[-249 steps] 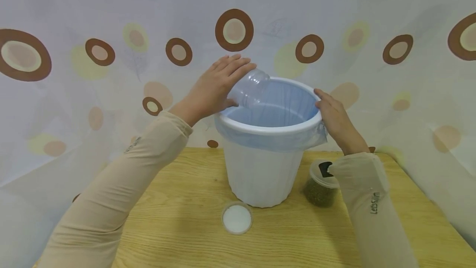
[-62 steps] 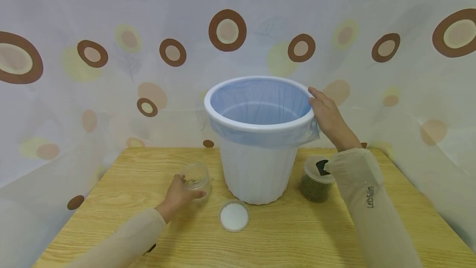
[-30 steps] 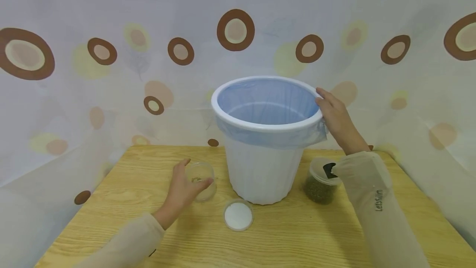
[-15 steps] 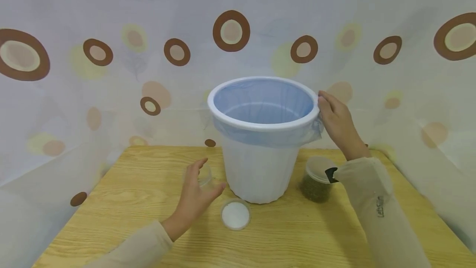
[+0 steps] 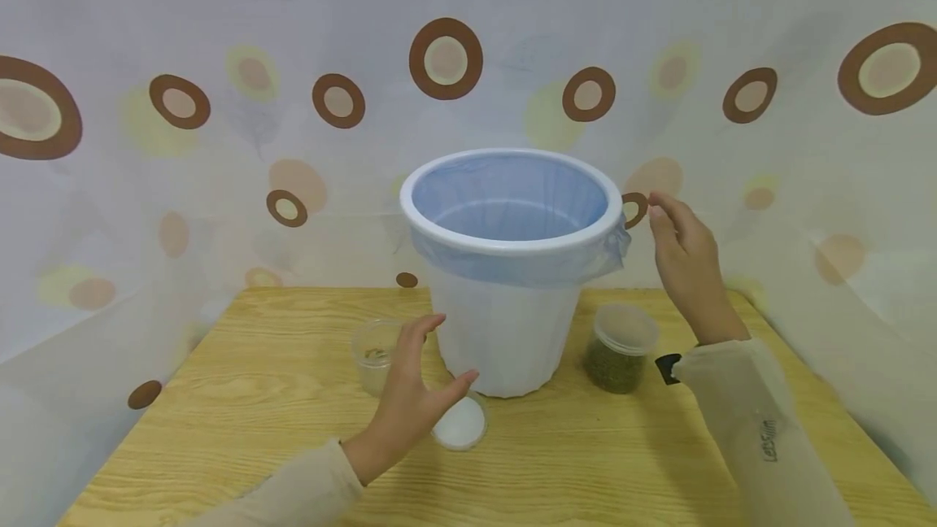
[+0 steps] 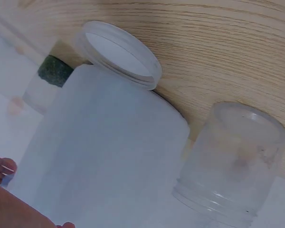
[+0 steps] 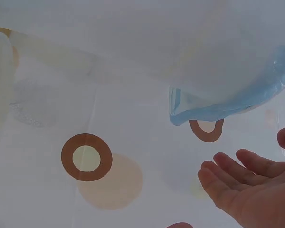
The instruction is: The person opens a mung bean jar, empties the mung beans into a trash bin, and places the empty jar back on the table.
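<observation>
My left hand (image 5: 406,401) hovers in front of the bin with thumb and fingers spread and nothing between them. Just left of it a clear plastic jar (image 5: 369,372) stands lidless, with a few small bits inside. In the head view the hand partly covers this jar and the round white-centred lid (image 5: 459,425) lying on the table. The white trash bin (image 5: 505,324) wears a blue liner (image 5: 512,267) folded over its rim. To the right of that rim, my right hand (image 5: 688,267) is held apart from it, fingers loosely bent and empty.
A lidded jar of dark green bits (image 5: 617,360) stands to the right of the bin, near my right sleeve. The wooden table (image 5: 278,397) ends close behind the bin at a sheet with a circle pattern (image 5: 220,210).
Earlier my left hand tipped the clear jar over the bin, then set it on the table and let go, moving right. My right hand has come off the bin's rim.
</observation>
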Tool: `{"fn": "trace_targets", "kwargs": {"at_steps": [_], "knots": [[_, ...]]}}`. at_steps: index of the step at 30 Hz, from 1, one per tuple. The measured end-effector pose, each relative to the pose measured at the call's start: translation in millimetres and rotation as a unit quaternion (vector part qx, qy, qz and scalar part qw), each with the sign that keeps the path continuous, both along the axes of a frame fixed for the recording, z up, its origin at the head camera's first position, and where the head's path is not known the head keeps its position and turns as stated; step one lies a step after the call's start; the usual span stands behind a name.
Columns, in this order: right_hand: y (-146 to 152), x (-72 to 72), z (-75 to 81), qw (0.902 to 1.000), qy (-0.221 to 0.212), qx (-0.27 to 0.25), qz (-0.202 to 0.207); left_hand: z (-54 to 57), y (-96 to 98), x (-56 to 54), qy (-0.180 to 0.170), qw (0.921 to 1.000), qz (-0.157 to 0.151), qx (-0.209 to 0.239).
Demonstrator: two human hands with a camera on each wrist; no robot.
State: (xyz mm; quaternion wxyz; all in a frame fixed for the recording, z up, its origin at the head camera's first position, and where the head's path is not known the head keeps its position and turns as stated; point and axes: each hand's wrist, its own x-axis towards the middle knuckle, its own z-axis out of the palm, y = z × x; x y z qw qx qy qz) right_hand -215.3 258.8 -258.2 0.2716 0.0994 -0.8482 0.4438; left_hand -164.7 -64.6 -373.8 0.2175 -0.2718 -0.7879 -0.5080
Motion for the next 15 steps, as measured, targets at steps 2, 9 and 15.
{"fn": "trace_targets", "kwargs": {"at_steps": [2, 9, 15], "knots": [[2, 4.0, -2.0, 1.0, -0.006, -0.002, -0.006, -0.7, 6.6, 1.0, 0.01, 0.9999, -0.013, 0.004], [9, 17.2, -8.9, 0.9988, -0.033, -0.005, -0.034, -2.5, 33.8, 4.3, 0.084, 0.9945, -0.062, -0.015], [14, 23.5, -17.2, 0.997, -0.06, 0.002, -0.048, -4.1, 61.8, 7.2, 0.078, 0.9897, -0.119, -0.015]]}}
